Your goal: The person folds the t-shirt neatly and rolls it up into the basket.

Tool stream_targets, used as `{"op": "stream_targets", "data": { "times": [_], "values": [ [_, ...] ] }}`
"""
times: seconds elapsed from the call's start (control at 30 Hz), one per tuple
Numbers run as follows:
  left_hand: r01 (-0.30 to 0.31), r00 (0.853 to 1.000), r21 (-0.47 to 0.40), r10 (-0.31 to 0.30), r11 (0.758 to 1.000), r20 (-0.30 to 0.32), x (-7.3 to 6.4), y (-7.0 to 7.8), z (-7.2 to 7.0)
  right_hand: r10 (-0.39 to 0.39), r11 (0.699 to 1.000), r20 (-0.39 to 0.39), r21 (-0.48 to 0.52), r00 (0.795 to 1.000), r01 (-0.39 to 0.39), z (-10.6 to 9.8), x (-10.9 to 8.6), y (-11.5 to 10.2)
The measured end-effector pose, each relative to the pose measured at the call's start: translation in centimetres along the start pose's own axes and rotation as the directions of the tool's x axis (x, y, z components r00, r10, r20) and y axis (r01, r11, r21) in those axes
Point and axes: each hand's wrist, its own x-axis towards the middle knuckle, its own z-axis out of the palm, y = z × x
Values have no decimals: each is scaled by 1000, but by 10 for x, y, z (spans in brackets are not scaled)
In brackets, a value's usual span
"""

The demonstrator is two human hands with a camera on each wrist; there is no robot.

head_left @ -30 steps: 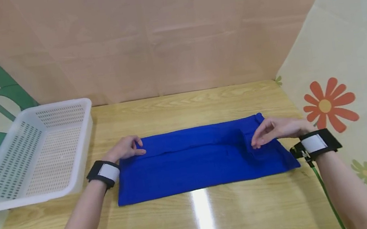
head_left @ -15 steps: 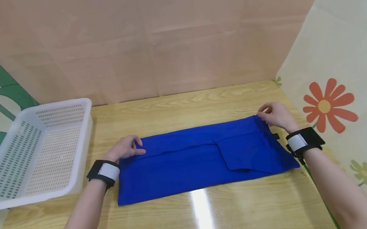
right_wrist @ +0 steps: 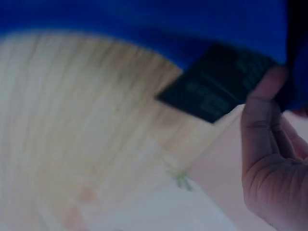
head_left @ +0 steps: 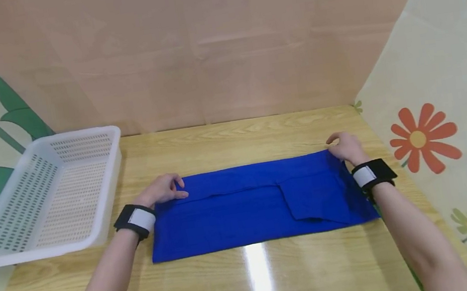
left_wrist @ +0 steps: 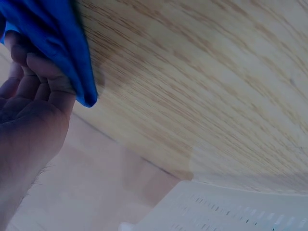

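A folded blue garment (head_left: 226,221) lies lengthwise on the wooden table. A fold line runs along its far part, and a loose flap (head_left: 314,199) lies over its right side. My left hand (head_left: 163,188) holds the far left corner, and in the left wrist view the fingers curl against the garment's edge (left_wrist: 79,62). At the far right corner my right hand (head_left: 348,147) pinches the cloth, thumb against it in the right wrist view. A black label (right_wrist: 207,91) with faint lettering hangs from that edge. Some right fingers are hidden behind the cloth.
On the left stands a white perforated plastic basket (head_left: 105,199). The wooden table (head_left: 218,283) runs back to a pinkish wall covering (head_left: 204,69). A pale flowered sheet (head_left: 455,82) borders the right side, and a green cable trails from my right wrist.
My right hand has laid the flap down and moved to the far right corner, gripping it there. The garment's right edge now lifts slightly. My left hand has stayed in place.
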Motion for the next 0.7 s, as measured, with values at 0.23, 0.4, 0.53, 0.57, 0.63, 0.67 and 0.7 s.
{"op": "stream_targets", "data": {
  "times": [0.23, 0.4, 0.53, 0.57, 0.63, 0.67, 0.7],
  "values": [
    [14, 1000, -21, -14, 1000, -7, 0, 0, 2, 122, 975, -60, 195, 991, -108, 0, 4, 11],
    [27, 999, -16, -27, 1000, -23, 2, 0, 1, 0, 999, -141, -37, 990, -5, 3, 3, 7],
    [13, 999, -5, -13, 1000, -36, 3, 0, 1, -85, 983, -169, -172, 982, 56, 5, -3, 4],
    [6, 999, -2, -6, 1000, -40, 2, -1, 2, -108, 978, -188, -199, 976, 69, 5, -6, 2],
    [-9, 999, 4, 9, 1000, -54, 1, -1, 3, -173, 962, -239, -251, 955, 112, 7, -11, -3],
    [-20, 998, 14, 21, 1000, -65, 0, -1, 4, -206, 954, -268, -270, 941, 132, 8, -14, -8],
    [-36, 996, 28, 38, 999, -79, -1, -1, 5, -228, 950, -287, -273, 930, 149, 9, -17, -14]
  ]
}}
